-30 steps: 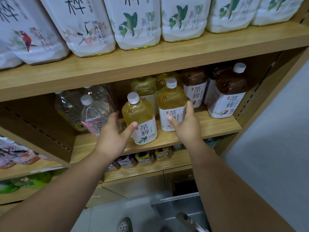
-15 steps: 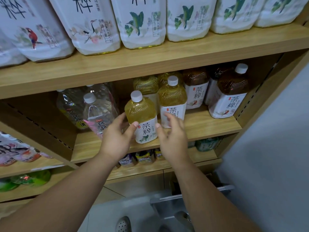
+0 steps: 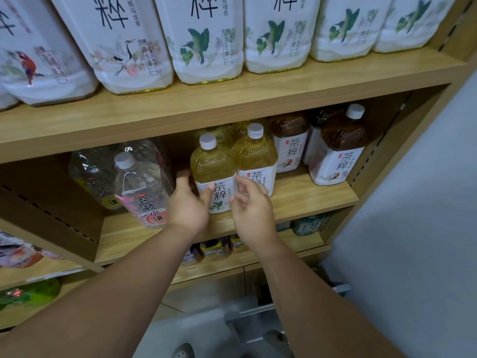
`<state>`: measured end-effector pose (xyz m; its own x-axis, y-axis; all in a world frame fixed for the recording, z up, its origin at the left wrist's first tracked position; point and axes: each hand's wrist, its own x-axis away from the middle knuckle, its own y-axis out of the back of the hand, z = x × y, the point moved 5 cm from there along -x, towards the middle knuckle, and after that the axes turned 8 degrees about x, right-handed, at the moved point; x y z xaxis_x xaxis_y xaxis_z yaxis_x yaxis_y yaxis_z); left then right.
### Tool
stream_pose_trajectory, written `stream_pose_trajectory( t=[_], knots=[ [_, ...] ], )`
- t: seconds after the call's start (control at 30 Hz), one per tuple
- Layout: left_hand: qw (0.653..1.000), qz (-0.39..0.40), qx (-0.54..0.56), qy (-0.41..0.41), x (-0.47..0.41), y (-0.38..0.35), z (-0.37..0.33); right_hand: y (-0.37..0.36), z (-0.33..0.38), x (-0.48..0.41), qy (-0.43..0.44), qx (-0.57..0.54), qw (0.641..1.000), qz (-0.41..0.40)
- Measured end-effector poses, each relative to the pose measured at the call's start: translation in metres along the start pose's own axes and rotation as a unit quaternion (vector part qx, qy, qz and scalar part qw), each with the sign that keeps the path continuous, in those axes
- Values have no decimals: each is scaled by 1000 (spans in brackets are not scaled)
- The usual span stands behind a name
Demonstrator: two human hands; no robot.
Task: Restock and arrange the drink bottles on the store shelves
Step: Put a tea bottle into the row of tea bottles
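Observation:
A yellow tea bottle (image 3: pixel 213 164) with a white cap and white label stands near the front of the middle shelf (image 3: pixel 309 197). My left hand (image 3: pixel 188 206) grips its left side, thumb across the label and fingers behind. My right hand (image 3: pixel 251 206) is at its right side, loosely bent fingertips at the label's edge. A second yellow tea bottle (image 3: pixel 255 156) stands touching it on the right, slightly further back. More yellow bottles stand behind them, half hidden.
Brown tea bottles (image 3: pixel 340 151) fill the shelf's right end and clear bottles (image 3: pixel 140 182) the left. Large white-wrapped bottles (image 3: pixel 206 42) line the shelf above. Small drinks (image 3: pixel 215 250) sit on the shelf below. A metal cart (image 3: pixel 247 321) stands by my legs, a grey panel (image 3: pixel 413 228) at right.
My right hand left the second yellow bottle and came left to the front bottle's right side. The front bottle now stands closer to the second one. My left hand kept its hold.

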<state>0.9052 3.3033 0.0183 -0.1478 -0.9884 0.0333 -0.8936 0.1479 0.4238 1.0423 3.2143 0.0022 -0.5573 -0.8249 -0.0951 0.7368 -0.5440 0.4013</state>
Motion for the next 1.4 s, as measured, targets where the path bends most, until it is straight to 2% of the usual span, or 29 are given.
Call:
stream_pose_trajectory(
  t=[0.13,0.27,0.33,0.4,0.5,0.63,0.7,0.8,0.9,0.97,1.07,1.13,1.23,1.4],
  knots=[
    [999,-14,-27,7,-10,-4,-1,-3,-8,-6,-19,-3,998,60],
    [1000,6,-16,22,-14,-2,2,-3,-9,-4,-32,-7,994,107],
    [1000,17,-18,16,-12,1,-3,2,-4,-1,-41,-8,996,83],
    [1000,21,-17,2,-4,11,-14,14,12,1,-30,4,999,23],
    [993,-23,3,-114,23,49,-45,37,63,2,58,14,997,-57],
    [944,-87,-26,-316,71,121,-106,58,161,15,233,10,964,-125],
    [922,-129,-18,-364,81,158,-134,60,204,19,292,2,947,-131],
    [911,-189,1,-367,76,209,-171,54,259,11,336,16,938,-82],
    [897,-252,-70,-357,59,249,-206,45,303,-2,369,93,923,-55],
    [885,-272,-115,-361,49,269,-229,45,327,-8,401,148,898,-101],
    [865,-282,-179,-373,36,287,-265,49,353,-14,405,250,848,-234],
    [881,-260,-187,-349,26,291,-283,47,355,-20,366,300,847,-241],
    [924,-191,-186,-273,6,284,-299,36,341,-27,334,374,841,-202],
    [965,-130,-110,-198,-23,286,-308,38,339,-33,330,391,833,-212]
  ],
)
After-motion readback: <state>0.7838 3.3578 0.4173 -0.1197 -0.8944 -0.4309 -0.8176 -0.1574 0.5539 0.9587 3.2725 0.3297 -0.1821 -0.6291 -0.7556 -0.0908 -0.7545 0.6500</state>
